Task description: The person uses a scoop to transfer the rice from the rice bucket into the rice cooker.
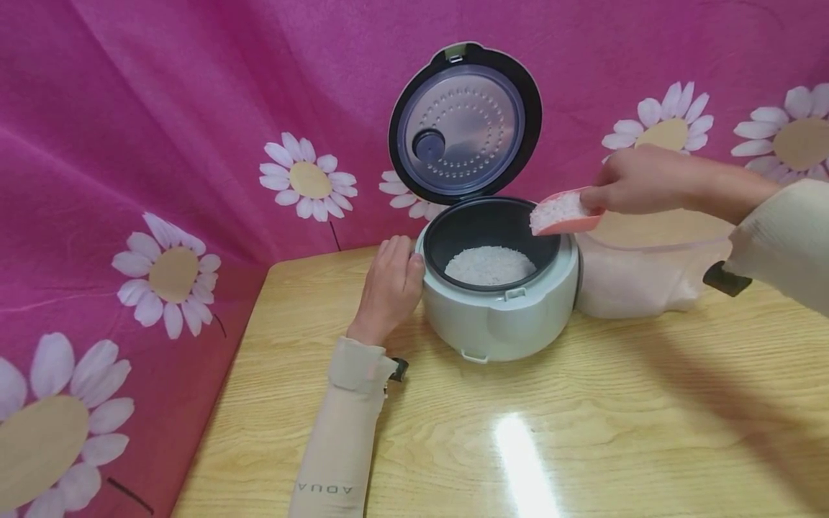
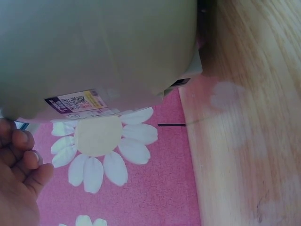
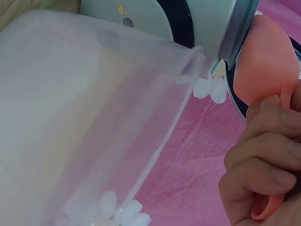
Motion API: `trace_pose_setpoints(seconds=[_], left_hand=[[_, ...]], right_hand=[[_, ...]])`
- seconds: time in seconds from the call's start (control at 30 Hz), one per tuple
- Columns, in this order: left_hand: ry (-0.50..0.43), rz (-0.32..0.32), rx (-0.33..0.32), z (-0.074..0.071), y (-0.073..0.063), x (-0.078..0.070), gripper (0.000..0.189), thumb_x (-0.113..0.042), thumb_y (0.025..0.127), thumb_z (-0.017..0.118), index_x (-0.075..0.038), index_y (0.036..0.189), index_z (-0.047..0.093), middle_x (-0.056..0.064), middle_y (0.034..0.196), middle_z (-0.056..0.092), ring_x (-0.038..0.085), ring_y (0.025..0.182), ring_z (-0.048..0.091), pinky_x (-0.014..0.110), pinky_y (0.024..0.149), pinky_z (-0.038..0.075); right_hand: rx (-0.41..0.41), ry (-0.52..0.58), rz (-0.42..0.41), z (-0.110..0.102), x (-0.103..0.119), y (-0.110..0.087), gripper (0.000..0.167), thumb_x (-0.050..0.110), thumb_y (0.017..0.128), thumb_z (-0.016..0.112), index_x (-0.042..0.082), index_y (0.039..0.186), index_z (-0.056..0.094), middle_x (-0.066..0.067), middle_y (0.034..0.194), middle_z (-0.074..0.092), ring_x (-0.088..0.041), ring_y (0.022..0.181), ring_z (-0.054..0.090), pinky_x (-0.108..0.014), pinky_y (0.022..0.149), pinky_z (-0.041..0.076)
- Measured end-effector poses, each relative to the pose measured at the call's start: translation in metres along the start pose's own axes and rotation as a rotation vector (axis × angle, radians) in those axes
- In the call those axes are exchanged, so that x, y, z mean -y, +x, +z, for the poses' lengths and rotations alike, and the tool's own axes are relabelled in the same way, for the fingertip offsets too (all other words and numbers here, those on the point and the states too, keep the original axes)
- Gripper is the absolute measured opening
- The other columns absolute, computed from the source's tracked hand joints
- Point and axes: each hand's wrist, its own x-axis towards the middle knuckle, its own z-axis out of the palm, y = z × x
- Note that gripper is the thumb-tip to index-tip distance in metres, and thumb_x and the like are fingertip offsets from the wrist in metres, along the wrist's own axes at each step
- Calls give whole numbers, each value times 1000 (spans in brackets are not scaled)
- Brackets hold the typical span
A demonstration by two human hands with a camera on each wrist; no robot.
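At the left, the left grip (image 1: 388,284) rests loosely bent fingers against the left side of a pale rice cooker (image 1: 495,324) on the worktop (image 1: 479,432); it does not seem to clasp anything. A light, steady press there should help, as a knock from the other side could shift the cooker.

The cooker stands with its lid (image 1: 476,122) raised, and a mound of white rice (image 1: 490,265) lies in the bottom of the dark inner pot (image 1: 479,219).

Further right comes the pink scoop (image 1: 563,226), heaped with more rice, its front just over the pot's right edge. Emptying it well probably calls for holding it level until its whole mouth clears the rim — grains sit close to the lip — then lowering it and tipping slowly toward the middle.

The scoop reaches leftward from the right grip (image 1: 637,180), whose fingers are curled firmly round its handle, as the right wrist view shows. Below that grip, a translucent container (image 1: 641,284) lies close beside the cooker — a low return path could catch its edge.
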Motion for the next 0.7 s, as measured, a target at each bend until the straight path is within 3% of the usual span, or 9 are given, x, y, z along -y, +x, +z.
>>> trace_pose_setpoints(seconds=[0.47, 0.7], left_hand=[[-6, -15, 6, 1, 1, 0, 32, -35, 101, 35, -9, 105, 53, 6, 96, 54, 19, 93, 50, 35, 87, 49], [-1, -12, 7, 1, 1, 0, 32, -34, 101, 35, -9, 105, 53, 7, 96, 54, 20, 94, 50, 36, 87, 49]], right_hand=[[45, -77, -27, -14, 9, 4, 36, 35, 98, 58, 8, 80, 73, 4, 58, 42, -13, 55, 41, -28, 53, 34], [49, -128, -24, -20, 18, 3, 36, 34, 97, 58, 4, 89, 76, -1, 64, 53, -18, 60, 49, -31, 56, 38]])
